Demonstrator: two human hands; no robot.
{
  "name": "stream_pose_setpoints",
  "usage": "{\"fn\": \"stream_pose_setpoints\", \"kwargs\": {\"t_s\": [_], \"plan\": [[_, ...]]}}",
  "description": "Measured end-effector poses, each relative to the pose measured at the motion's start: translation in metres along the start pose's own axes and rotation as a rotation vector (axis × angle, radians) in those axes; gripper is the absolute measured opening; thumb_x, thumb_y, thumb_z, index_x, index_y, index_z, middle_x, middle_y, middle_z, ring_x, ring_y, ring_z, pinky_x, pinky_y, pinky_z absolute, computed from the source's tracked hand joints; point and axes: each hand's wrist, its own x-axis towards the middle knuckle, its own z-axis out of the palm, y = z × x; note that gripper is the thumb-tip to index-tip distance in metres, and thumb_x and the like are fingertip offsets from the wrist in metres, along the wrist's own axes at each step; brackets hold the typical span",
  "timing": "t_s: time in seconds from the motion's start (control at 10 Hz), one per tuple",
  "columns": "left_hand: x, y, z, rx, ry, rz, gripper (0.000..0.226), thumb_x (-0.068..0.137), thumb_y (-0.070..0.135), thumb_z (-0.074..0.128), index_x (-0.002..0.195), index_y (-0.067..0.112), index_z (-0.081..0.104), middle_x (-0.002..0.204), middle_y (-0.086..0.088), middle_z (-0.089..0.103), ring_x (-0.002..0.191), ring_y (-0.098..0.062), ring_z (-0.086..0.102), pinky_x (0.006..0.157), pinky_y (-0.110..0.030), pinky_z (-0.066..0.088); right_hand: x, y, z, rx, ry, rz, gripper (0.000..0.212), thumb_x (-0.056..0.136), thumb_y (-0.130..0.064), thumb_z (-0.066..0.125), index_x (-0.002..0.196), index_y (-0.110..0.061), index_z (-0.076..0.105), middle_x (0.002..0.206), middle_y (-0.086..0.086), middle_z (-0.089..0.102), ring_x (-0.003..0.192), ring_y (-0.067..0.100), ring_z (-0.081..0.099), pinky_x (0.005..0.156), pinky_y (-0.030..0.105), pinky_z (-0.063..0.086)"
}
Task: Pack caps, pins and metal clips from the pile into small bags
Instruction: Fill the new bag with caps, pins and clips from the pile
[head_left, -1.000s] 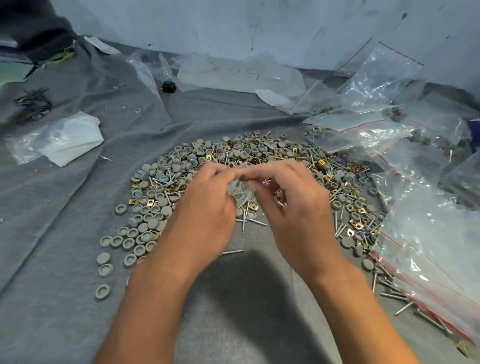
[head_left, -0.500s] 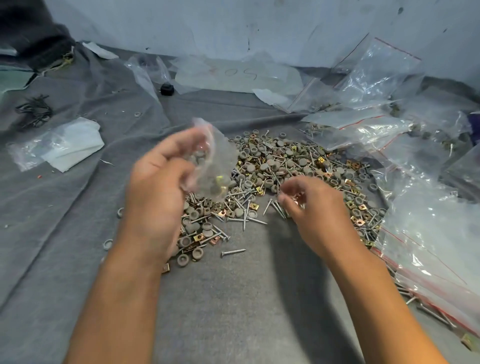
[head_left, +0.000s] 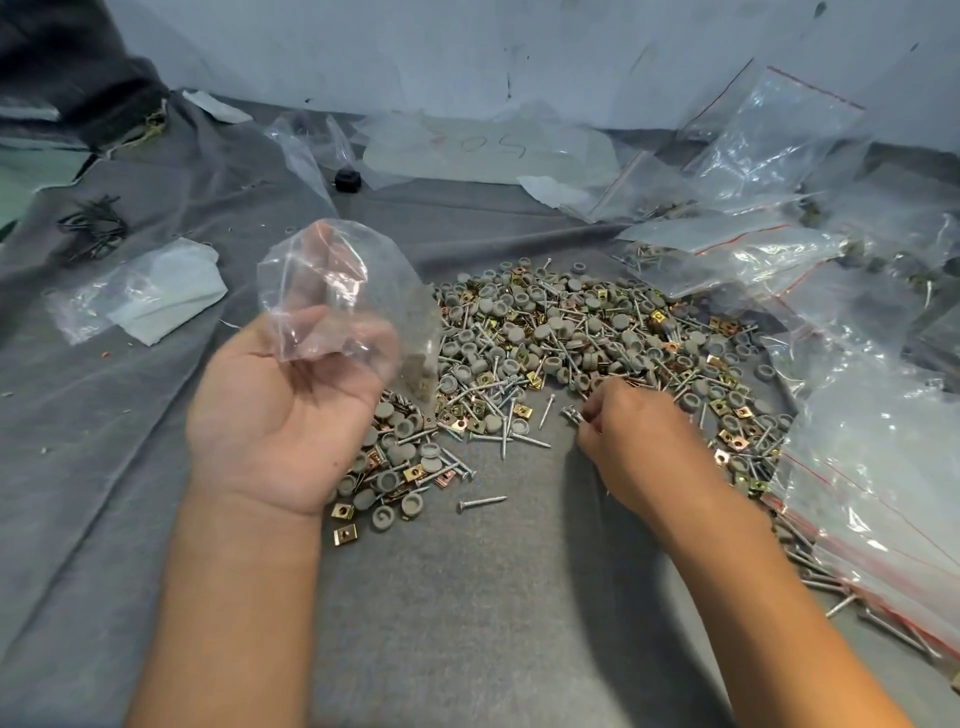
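A wide pile (head_left: 576, 338) of grey round caps, silver pins and brass-coloured metal clips lies on grey cloth. My left hand (head_left: 280, 415) is raised palm-up at the pile's left edge and holds a small clear bag (head_left: 337, 296), whose open mouth stands up above the fingers. A few pieces show inside the bag's lower right corner. My right hand (head_left: 634, 441) reaches down at the pile's near edge, its fingertips pinching a few pins (head_left: 571, 415). One loose pin (head_left: 480, 503) lies apart on the cloth in front.
Many clear zip bags with red strips (head_left: 857, 415) are heaped along the right side, some over pins. A folded bag with white paper (head_left: 150, 296) lies left, dark wire pieces (head_left: 96, 226) beyond it. A small black cap (head_left: 347, 180) and a wall stand behind.
My hands have parted. The left one lifted the small bag up and to the left and turned palm-up; the right one dropped to the pile's near edge and pinched pins.
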Motion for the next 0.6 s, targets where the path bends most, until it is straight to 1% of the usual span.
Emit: {"fn": "stream_pose_setpoints", "kwargs": {"t_s": [0.1, 0.2, 0.3, 0.4, 0.5, 0.6], "plan": [[-0.002, -0.004, 0.003, 0.238, -0.019, 0.083, 0.05, 0.096, 0.002, 0.04, 0.145, -0.002, 0.046, 0.134, -0.01, 0.058, 0.057, -0.002, 0.058, 0.059, -0.021, 0.05, 0.0, 0.003, 0.001, 0.011, -0.028, -0.018, 0.017, 0.099, -0.02, 0.052, 0.11, -0.013, 0.063, 0.1, 0.009, 0.065, 0.094, 0.03, 0.061, 0.082, 0.041, 0.054], [-0.006, -0.018, 0.006, 0.75, 0.086, 0.371, 0.048, 0.091, -0.004, 0.04, 0.112, 0.023, 0.074, 0.107, 0.012, 0.076, 0.073, -0.001, 0.065, 0.072, -0.023, 0.051, 0.001, 0.005, -0.004, 0.16, -0.023, -0.047, 0.012, 0.104, -0.026, 0.049, 0.104, -0.02, 0.06, 0.093, -0.002, 0.061, 0.083, 0.016, 0.055, 0.069, 0.03, 0.045], [-0.011, -0.035, 0.011, 1.348, -0.003, 0.577, 0.042, 0.098, 0.005, 0.044, 0.112, 0.034, 0.071, 0.104, 0.023, 0.066, 0.074, 0.013, 0.057, 0.064, -0.007, 0.044, 0.001, 0.009, -0.013, 0.315, -0.044, -0.114, 0.016, 0.105, -0.031, 0.049, 0.092, -0.025, 0.054, 0.076, -0.01, 0.054, 0.064, 0.004, 0.045, 0.052, 0.021, 0.028], [-0.011, -0.052, 0.013, 1.557, -0.164, 0.556, 0.04, 0.099, 0.004, 0.045, 0.126, 0.026, 0.066, 0.109, 0.025, 0.054, 0.088, 0.016, 0.051, 0.081, -0.004, 0.042, -0.004, 0.008, -0.019, 0.757, -0.063, -0.172, 0.016, 0.104, -0.029, 0.053, 0.093, -0.024, 0.062, 0.069, -0.016, 0.054, 0.057, 0.0, 0.042, 0.058, 0.02, 0.033], [-0.009, -0.063, 0.013, 1.65, -0.248, 0.464, 0.041, 0.101, 0.008, 0.046, 0.135, 0.025, 0.06, 0.126, 0.017, 0.055, 0.108, 0.01, 0.047, 0.102, -0.011, 0.034, -0.009, 0.001, -0.026, 1.151, -0.043, -0.264, 0.012, 0.104, -0.022, 0.054, 0.099, -0.021, 0.065, 0.071, -0.016, 0.054, 0.064, 0.004, 0.045, 0.058, 0.021, 0.039], [-0.01, -0.066, 0.013, 1.666, -0.324, 0.388, 0.044, 0.1, 0.011, 0.048, 0.14, 0.028, 0.057, 0.128, 0.02, 0.052, 0.109, 0.009, 0.046, 0.097, -0.008, 0.031, -0.014, -0.006, -0.032, 1.255, 0.007, -0.412, 0.009, 0.101, -0.019, 0.057, 0.099, -0.021, 0.065, 0.073, -0.014, 0.057, 0.065, 0.003, 0.049, 0.058, 0.015, 0.041]]}}
